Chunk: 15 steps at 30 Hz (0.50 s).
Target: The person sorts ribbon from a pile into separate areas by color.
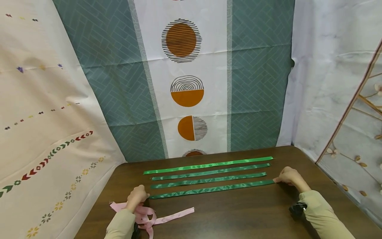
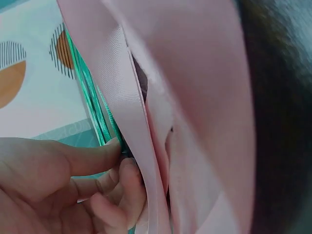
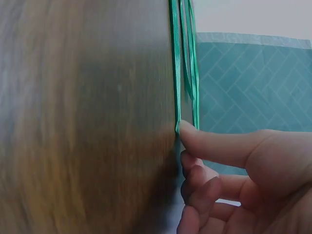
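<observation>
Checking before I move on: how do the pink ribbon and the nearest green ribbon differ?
Pose: the pink ribbon lies in loose loops, while the nearest green ribbon runs straight.
Hold: the left hand and right hand pinch the nearest green ribbon's ends; the pink ribbon's right end lies free.
Colour: the pink ribbon is pale, the nearest green ribbon darker.
Both are long, flat strips.

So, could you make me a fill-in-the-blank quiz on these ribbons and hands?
The looped ribbon near the left hand is ____.
Altogether, ____ green ribbons lie side by side.
The right hand pinches the ____ end of the nearest green ribbon.
The table is ____.
Missing words: pink; four; right; brown.
</observation>
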Available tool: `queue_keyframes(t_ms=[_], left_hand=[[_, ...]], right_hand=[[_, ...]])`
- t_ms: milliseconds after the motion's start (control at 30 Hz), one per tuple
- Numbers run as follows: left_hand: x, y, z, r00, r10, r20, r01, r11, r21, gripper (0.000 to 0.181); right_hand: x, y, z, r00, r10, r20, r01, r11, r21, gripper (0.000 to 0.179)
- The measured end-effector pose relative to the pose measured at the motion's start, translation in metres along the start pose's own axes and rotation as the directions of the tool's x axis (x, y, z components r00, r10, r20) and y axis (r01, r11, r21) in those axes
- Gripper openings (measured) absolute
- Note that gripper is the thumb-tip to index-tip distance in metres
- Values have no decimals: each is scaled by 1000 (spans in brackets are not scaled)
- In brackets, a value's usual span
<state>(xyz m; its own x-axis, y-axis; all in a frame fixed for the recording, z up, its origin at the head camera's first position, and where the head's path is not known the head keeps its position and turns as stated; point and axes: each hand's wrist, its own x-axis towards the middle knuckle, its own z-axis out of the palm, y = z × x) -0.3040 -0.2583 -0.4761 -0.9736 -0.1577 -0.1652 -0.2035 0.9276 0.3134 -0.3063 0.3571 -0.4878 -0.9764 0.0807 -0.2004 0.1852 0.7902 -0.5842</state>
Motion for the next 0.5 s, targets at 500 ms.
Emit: queue_keyframes(t_ms=[500], left_hand=[[-7,2,-11,999,36,3,-36,999,-12,31]], right_hand=[[-7,-21,1,984,-164,-74,165,986,11,34]])
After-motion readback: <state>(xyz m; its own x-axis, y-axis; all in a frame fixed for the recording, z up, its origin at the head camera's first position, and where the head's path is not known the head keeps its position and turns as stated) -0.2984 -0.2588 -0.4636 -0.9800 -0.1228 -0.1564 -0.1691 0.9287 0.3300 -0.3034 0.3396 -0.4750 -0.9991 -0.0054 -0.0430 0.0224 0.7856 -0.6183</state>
